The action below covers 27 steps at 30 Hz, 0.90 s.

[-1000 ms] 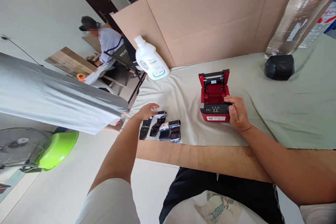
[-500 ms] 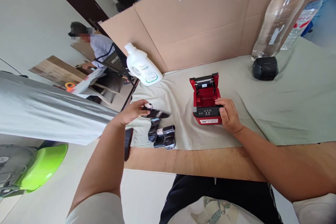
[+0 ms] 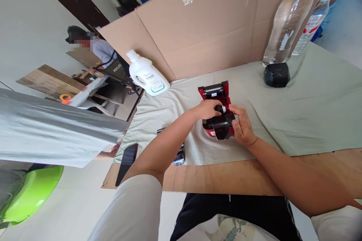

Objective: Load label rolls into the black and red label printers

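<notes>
A small red and black printer (image 3: 208, 132), like a label or receipt printer, sits on the cloth with its lid (image 3: 215, 91) tipped up. My left hand (image 3: 209, 109) is closed on a roll of black film (image 3: 219, 110) with a white core, at the printer's open bay. The film's loose end hangs down over the printer's front. On the printer's right side rests my right hand (image 3: 245, 125), its fingers and thumb against the edge. More strips of black film (image 3: 179, 157) lie on the cloth, partly hidden under my left forearm.
A white detergent bottle (image 3: 149, 74) stands before a cardboard panel (image 3: 203, 34). Farther right are a big water bottle (image 3: 291, 22), a smaller bottle (image 3: 310, 26) and a black object (image 3: 277, 74). A phone (image 3: 127, 162) lies near the left edge. A person (image 3: 102, 52) sits beyond.
My left hand has carried the black film roll rightward from beside the other strips to the printer's open bay. My right hand stays at the printer's right side.
</notes>
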Tool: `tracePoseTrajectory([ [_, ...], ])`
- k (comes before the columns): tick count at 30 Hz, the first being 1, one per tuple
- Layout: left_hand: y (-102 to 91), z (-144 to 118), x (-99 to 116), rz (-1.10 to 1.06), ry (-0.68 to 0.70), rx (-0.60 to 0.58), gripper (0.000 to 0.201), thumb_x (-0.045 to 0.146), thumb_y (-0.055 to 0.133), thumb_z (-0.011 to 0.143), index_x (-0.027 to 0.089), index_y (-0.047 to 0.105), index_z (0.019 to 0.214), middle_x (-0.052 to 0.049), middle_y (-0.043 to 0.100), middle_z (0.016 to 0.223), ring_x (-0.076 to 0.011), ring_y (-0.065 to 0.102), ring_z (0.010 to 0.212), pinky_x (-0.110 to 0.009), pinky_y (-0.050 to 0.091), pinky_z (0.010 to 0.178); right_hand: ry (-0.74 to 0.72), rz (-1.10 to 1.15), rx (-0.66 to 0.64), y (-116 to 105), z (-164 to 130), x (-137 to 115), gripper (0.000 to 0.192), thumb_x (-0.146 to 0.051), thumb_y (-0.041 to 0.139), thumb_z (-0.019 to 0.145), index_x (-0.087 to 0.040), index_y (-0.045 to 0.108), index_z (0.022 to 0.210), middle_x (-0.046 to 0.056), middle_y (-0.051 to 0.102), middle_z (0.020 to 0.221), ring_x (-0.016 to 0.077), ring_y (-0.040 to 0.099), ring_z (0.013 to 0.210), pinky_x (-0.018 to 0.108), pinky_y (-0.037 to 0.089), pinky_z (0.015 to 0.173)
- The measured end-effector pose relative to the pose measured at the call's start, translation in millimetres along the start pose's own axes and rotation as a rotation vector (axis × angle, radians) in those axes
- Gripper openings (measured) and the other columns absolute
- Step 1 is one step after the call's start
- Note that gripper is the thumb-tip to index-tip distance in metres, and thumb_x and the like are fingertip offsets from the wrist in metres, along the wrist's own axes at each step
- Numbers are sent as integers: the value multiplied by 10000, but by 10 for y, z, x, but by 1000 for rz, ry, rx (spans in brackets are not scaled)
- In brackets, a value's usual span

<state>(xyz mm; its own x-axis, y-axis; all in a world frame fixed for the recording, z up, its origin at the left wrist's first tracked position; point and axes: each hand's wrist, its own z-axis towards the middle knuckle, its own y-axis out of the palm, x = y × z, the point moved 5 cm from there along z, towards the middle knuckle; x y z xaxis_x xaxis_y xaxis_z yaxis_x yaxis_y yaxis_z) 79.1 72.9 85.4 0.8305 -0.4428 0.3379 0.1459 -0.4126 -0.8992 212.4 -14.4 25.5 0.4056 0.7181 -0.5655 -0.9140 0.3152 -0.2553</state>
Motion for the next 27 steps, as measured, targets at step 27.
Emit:
tracePoseTrajectory([
  [27, 6, 173, 287, 388, -92, -385, 422, 220, 546, 766, 112, 692, 1147, -153, 732, 1077, -264, 683, 881, -303, 494, 755, -121, -103, -73, 42, 22, -64, 253, -264, 553, 843, -231, 618, 1085, 108, 672, 1097, 270, 627, 1026, 480, 503, 908],
])
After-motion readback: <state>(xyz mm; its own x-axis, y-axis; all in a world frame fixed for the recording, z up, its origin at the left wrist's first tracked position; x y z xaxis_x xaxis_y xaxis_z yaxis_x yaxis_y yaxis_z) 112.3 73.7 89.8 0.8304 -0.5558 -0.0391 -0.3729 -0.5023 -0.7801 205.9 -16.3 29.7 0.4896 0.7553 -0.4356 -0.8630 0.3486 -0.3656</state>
